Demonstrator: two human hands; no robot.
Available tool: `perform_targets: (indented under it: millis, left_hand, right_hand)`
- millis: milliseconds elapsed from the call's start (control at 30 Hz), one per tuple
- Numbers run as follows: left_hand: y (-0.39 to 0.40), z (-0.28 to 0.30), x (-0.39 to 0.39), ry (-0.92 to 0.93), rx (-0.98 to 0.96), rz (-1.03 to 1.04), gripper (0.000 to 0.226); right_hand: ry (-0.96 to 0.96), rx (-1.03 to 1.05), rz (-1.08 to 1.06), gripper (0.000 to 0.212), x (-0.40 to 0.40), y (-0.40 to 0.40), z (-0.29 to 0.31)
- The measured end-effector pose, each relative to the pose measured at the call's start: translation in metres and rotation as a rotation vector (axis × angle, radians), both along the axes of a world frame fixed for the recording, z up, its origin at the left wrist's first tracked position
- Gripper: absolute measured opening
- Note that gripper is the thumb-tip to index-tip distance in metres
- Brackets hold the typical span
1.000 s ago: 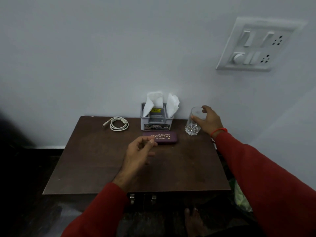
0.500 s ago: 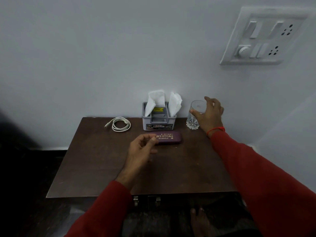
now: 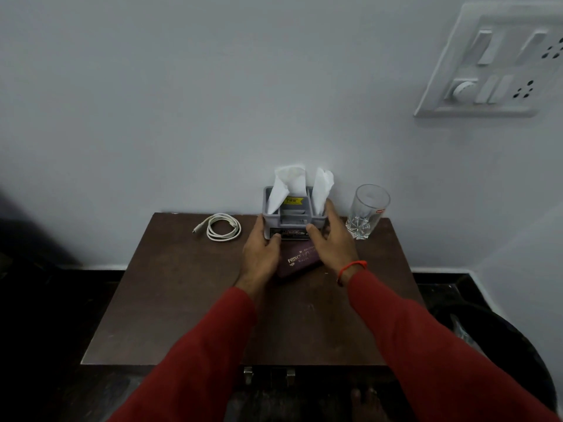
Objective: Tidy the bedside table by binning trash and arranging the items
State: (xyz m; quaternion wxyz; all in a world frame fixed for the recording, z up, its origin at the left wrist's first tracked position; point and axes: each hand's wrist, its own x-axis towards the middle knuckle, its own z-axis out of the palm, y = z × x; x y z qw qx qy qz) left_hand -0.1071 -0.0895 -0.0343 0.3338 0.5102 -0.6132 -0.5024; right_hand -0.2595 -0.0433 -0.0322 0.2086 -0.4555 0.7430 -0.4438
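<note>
A grey plastic organiser (image 3: 289, 217) with two white tissues (image 3: 286, 184) sticking out stands at the back middle of the brown bedside table (image 3: 189, 300). My left hand (image 3: 262, 251) grips its left side and my right hand (image 3: 332, 242) grips its right side, thumbs on the front. A maroon spectacle case (image 3: 300, 263) lies tilted between my wrists, partly covered by them. An empty clear glass (image 3: 367, 211) stands alone at the back right. A coiled white cable (image 3: 221, 228) lies at the back left.
The white wall rises right behind the table, with a switchboard (image 3: 499, 62) at the upper right. A dark bin (image 3: 499, 345) sits on the floor to the right of the table. My foot (image 3: 365, 403) shows below the table's front edge.
My right hand let go of the glass, which now stands near the wall. Both hands moved to the grey organiser and took hold of its sides. The spectacle case now lies tilted.
</note>
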Motion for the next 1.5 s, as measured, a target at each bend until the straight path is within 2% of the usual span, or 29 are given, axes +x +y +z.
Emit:
perform_targets:
  millis: [200,433,567,700,800,933,1100,1367,1500]
  left_hand:
    - [-0.011,-0.007,0.009,0.061,0.003,0.028,0.049]
    - [-0.010,-0.008,0.017,0.052,-0.060,0.017,0.049]
    - [-0.011,-0.007,0.022,-0.031,-0.151,-0.123,0.068]
    - [-0.023,-0.023,0.030,-0.134,-0.239,-0.275,0.116]
    - [-0.025,-0.028,0.033,-0.178,-0.265,-0.286,0.127]
    - [-0.028,-0.030,0.034,-0.140,-0.247,-0.309,0.128]
    - [-0.028,-0.033,0.030,-0.071,-0.208,-0.238,0.104]
    - [-0.025,-0.038,0.029,-0.107,-0.227,-0.212,0.116]
    - [-0.025,-0.030,0.030,-0.146,-0.251,-0.139,0.101]
  right_hand:
    - [0.090,0.043,-0.018,0.064,0.007,-0.006,-0.002]
    - [0.095,0.098,0.000,0.075,0.017,-0.003,-0.003]
    - [0.078,0.090,0.005,0.082,0.018,0.002,0.000]
    - [0.127,0.120,0.009,0.093,0.019,0.008,-0.004]
    - [0.194,0.187,0.019,0.095,0.021,0.010,-0.006]
    - [0.201,0.189,0.021,0.097,0.023,0.009,-0.006]
    - [0.181,0.150,0.047,0.102,0.024,0.011,-0.005]
    - [0.210,0.125,0.054,0.104,0.022,0.013,-0.007]
    - [0.205,0.102,0.019,0.105,0.018,0.017,-0.007]
